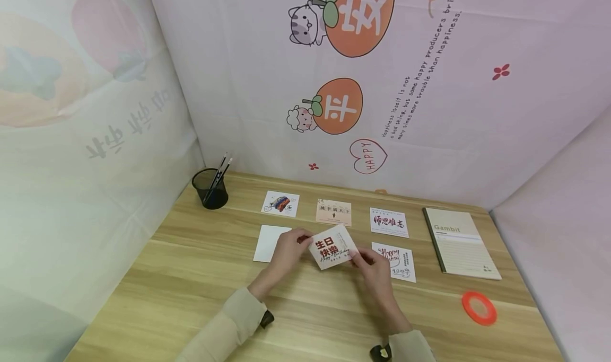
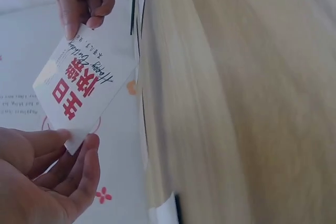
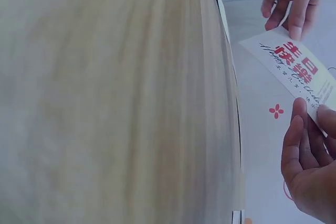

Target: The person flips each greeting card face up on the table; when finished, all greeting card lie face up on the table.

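Observation:
A white birthday card (image 1: 332, 247) with red characters and black "Happy Birthday" script is held up between both hands, tilted above the table. My left hand (image 1: 288, 252) pinches its left corner between thumb and fingers. On the opposite corner, my right hand (image 1: 374, 274) pinches in the same way. The left wrist view shows the card (image 2: 79, 85) face on, with the left hand (image 2: 50, 177) at its lower corner. In the right wrist view the right hand (image 3: 315, 163) grips the card's lower end. Below the left hand lies a blank white card (image 1: 268, 244).
Along the back lie a colourful card (image 1: 280, 203), a beige card (image 1: 333, 213) and a red-lettered card (image 1: 389, 222). Another card (image 1: 403, 264) is partly behind the right hand. A notebook (image 1: 460, 244), red tape roll (image 1: 479, 308) and black mesh pen cup (image 1: 210, 188) stand around them.

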`<state>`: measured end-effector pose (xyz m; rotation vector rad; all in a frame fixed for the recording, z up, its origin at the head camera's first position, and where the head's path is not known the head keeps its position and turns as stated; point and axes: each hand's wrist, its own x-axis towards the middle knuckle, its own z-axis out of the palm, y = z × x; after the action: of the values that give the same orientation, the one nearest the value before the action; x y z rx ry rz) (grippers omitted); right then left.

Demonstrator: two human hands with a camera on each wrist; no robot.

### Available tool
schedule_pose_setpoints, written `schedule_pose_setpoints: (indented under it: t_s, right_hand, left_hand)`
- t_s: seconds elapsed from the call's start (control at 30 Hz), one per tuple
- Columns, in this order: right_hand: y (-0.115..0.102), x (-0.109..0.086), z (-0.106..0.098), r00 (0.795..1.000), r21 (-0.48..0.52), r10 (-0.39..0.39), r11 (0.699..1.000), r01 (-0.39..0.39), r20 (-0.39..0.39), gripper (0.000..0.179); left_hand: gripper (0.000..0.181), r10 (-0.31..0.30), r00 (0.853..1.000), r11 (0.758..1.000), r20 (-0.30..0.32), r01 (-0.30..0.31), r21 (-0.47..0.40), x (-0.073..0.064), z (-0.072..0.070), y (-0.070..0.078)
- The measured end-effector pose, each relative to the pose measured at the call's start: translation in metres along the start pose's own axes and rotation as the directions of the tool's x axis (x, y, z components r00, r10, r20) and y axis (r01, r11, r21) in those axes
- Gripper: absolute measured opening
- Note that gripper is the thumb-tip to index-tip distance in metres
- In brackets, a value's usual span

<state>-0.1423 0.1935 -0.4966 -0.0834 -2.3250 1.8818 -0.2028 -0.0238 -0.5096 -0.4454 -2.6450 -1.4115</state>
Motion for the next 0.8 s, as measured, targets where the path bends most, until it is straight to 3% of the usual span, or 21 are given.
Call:
schedule_pose_setpoints:
  t_s: [0.07,0.23,0.33,0.57,0.8]
  right_hand:
    - [0.005,0.002,0.001,1.000,0.055,0.016,0.998,-0.015,-0.008,0.017]
    - [0.026,0.008,0.004,0.997,0.151,0.063,0.987,-0.055,-0.046,0.021]
    - [0.034,0.010,0.007,0.993,0.165,0.090,0.983,-0.076,-0.078,0.023]
    - [0.037,0.011,0.015,0.976,0.162,0.177,0.974,-0.156,-0.129,0.027]
    - [0.037,0.011,0.022,0.978,0.057,0.161,0.986,-0.155,-0.129,0.034]
  left_hand:
    - [0.015,-0.048,0.999,0.990,0.006,0.049,-0.135,0.001,0.001,-0.003]
    - [0.030,-0.143,0.989,0.914,0.044,0.149,-0.378,0.001,0.004,-0.008]
    - [0.035,-0.165,0.985,0.900,0.057,0.174,-0.399,-0.001,0.008,-0.010]
    - [0.043,-0.200,0.978,0.917,0.066,0.210,-0.339,-0.008,0.017,-0.013]
    - [0.044,-0.211,0.975,0.909,0.066,0.221,-0.355,-0.011,0.019,-0.012]
